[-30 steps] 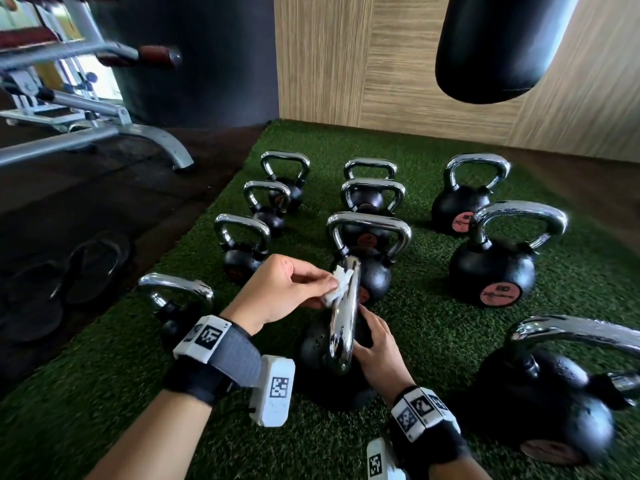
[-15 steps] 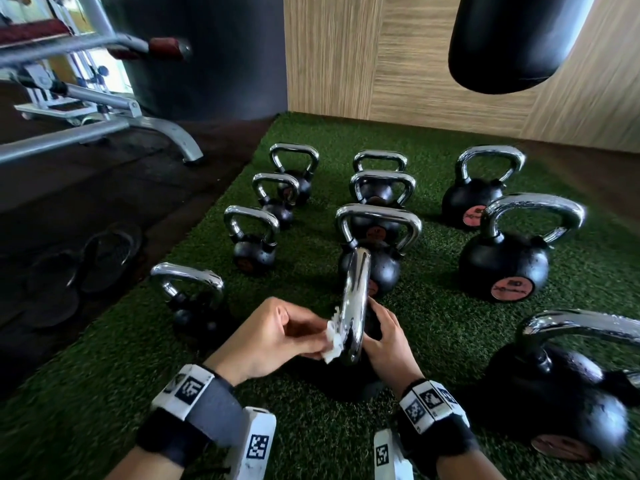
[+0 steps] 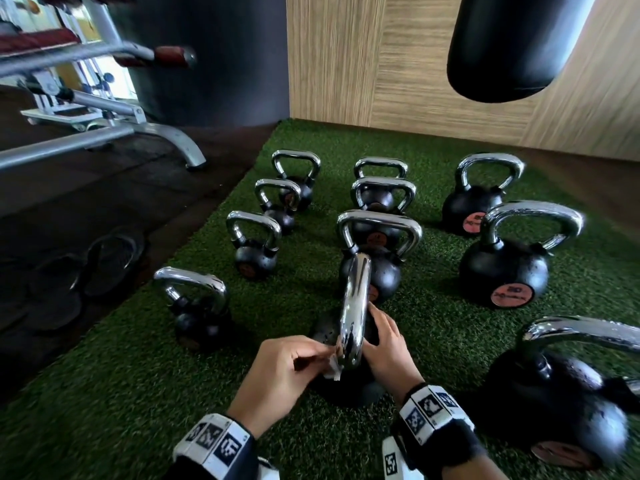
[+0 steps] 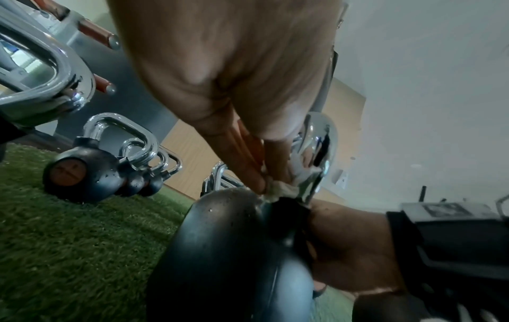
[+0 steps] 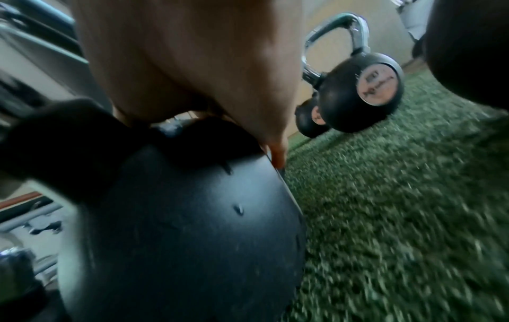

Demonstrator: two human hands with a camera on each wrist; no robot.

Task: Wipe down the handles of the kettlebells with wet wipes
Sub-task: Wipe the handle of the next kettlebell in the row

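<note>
Kettlebell point(image 3: 346, 382) nearest the person, standing on green turf point(image 3: 121, 393), front centre of the group. Its chrome handle point(image 3: 353, 306) is seen edge-on in the head view, rising between both hands. Black body, speckled with droplets in the wrist views.

Wipe point(image 3: 333, 368): white, bunched, pressed against the lower left leg of the handle, close to where it meets the body. In the left wrist view the wipe point(image 4: 283, 189) lies wadded at the base of the chrome.

Left hand point(image 3: 284, 372): grip pinching the wipe, fingertips and thumb drawn together on it, against the handle.

Right hand point(image 3: 388, 348): on the right side of the kettlebell, fingers extended against the body just beside the handle. The right wrist view shows a fingertip point(image 5: 278, 154) touching the black surface. Grip spread, holding nothing.

Both wrists carry black bands with coded markers.

Surroundings: other kettlebells stand in rows on the turf, smaller ones point(image 3: 256, 247) to the left, larger ones point(image 3: 505, 268) to the right, none touched. Black punch bag point(image 3: 512, 46) hangs upper right before a wood-panel wall point(image 3: 346, 64). Grey bench frame point(image 3: 104, 133) on dark floor at left; dark sandals point(image 3: 104, 268) beside the turf edge.
</note>
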